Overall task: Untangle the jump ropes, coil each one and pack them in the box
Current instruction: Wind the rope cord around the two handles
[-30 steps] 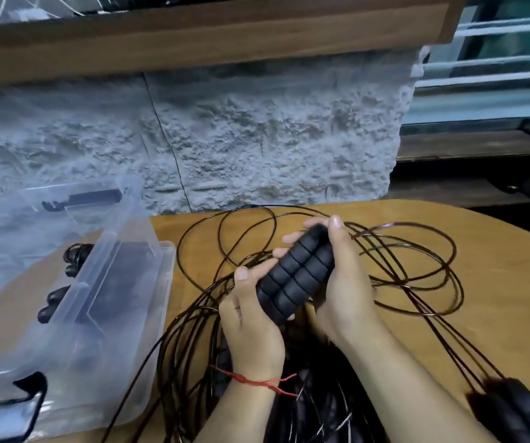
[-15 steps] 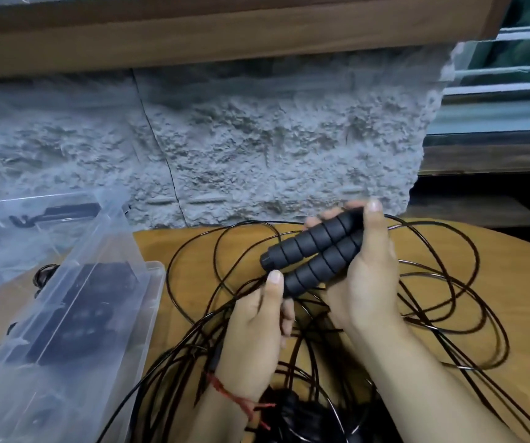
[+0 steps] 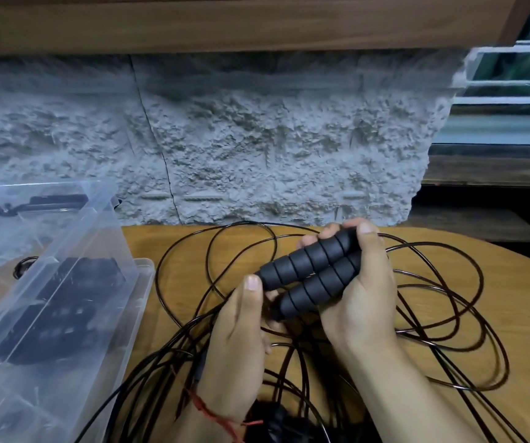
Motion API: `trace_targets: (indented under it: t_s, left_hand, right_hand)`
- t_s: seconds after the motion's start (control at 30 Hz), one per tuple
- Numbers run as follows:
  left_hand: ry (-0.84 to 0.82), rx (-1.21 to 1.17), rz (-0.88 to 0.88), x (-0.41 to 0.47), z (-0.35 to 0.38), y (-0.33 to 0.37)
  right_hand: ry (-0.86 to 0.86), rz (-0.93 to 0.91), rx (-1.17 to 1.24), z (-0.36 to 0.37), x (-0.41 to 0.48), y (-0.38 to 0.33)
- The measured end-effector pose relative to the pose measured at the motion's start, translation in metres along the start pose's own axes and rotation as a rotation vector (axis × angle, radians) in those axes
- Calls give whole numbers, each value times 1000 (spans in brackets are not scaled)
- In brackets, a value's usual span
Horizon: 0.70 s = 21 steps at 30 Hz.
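Note:
Two black ribbed foam jump rope handles [image 3: 313, 271] lie side by side, slanting up to the right above the table. My right hand [image 3: 361, 302] grips their upper ends, thumb over the top. My left hand [image 3: 238, 340] sits at their lower ends, thumb tip against the upper handle, fingers curled under the lower one. Thin black rope [image 3: 468, 318] lies in loose tangled loops across the wooden table [image 3: 497, 282], running under both hands. The clear plastic box [image 3: 143, 282] stands open at the left with dark rope handles [image 3: 65, 308] inside.
The box's clear lid [image 3: 43, 215] stands raised behind it. A rough grey stone wall [image 3: 273, 148] rises right behind the table's far edge. More dark rope bunches [image 3: 278, 422] at the bottom between my forearms. A red thread [image 3: 212, 414] circles my left wrist.
My right hand has lifted the two handles and tilted them flatter. My left hand slid from around the handles down to their lower ends. The view has shifted closer.

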<state>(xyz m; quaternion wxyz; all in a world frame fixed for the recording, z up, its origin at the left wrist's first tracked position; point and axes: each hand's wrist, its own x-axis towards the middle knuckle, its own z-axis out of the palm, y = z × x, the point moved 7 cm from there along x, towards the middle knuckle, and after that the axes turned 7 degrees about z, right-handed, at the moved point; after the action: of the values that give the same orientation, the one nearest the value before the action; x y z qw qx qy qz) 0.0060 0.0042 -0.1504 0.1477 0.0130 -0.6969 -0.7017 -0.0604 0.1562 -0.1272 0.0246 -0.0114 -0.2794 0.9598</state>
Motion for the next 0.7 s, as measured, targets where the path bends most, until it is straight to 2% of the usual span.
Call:
trace_targets:
  t_s: [0.07,0.23,0.5,0.63,0.7]
  left_hand:
    - [66,-43,8,2,-7,0]
    - [-37,76,143,-2,-3,6]
    - [-57,320,247,-2,-4,9]
    - [-40,307,247,-5,-3,10]
    - [-108,477,377,-10,5,19]
  right_hand:
    - [-83,35,-66,23,-9,1]
    - [-15,50,-66,21,-7,0]
    - [58,162,-23,17,-8,1]
    - [80,63,-170,15,-10,-3]
    - [42,-14,-317,21,-13,-2]
